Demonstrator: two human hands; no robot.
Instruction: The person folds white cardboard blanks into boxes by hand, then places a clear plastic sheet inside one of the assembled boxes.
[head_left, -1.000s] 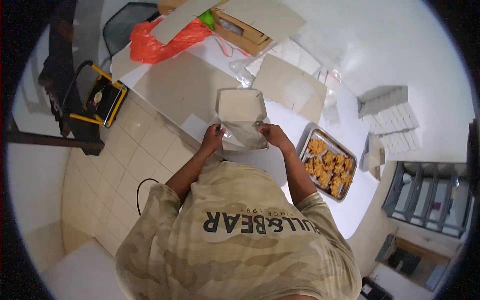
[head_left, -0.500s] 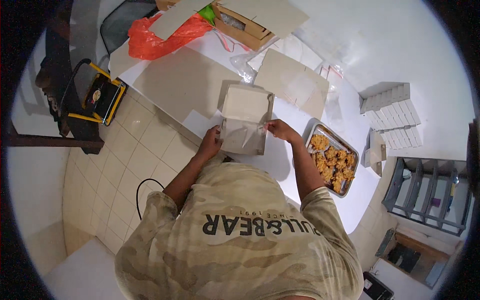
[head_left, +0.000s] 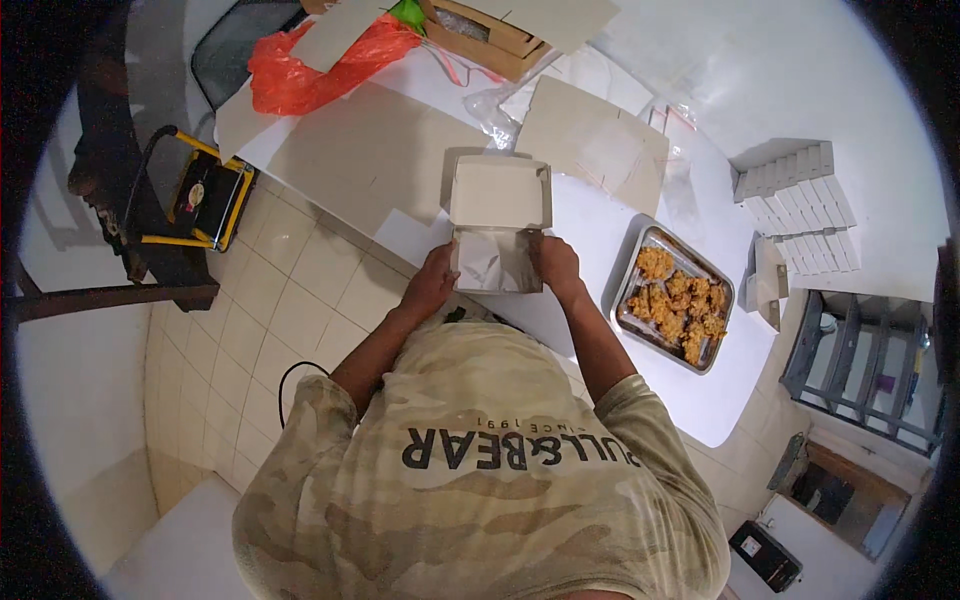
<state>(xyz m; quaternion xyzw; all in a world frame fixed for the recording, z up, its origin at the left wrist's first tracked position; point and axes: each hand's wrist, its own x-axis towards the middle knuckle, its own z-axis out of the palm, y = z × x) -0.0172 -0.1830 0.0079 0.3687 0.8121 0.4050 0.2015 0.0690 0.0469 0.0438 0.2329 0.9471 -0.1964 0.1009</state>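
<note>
A small cardboard box (head_left: 501,192) stands at the near edge of the table, its lid raised on the far side. Inside its base lies a thin, shiny liner sheet (head_left: 482,262). My left hand (head_left: 431,282) grips the left wall of the base. On the opposite wall my right hand (head_left: 557,265) is closed, thumb side toward the box; some of its fingertips are hidden. Right of my right hand, a metal tray (head_left: 618,318) carries several pieces of golden fried food (head_left: 680,298).
Folded white boxes (head_left: 800,210) are stacked at the far right, with an opened box (head_left: 768,285) beside them. Flat cardboard sheets (head_left: 590,135) cover parts of the white table (head_left: 700,415). A red plastic bag (head_left: 330,70) lies at the far left. A yellow-black device (head_left: 205,195) stands on the floor.
My right hand has gone from the inner crease by the lid to the base's right wall. The box now sits straighter, and my left hand has shifted slightly right with it.
</note>
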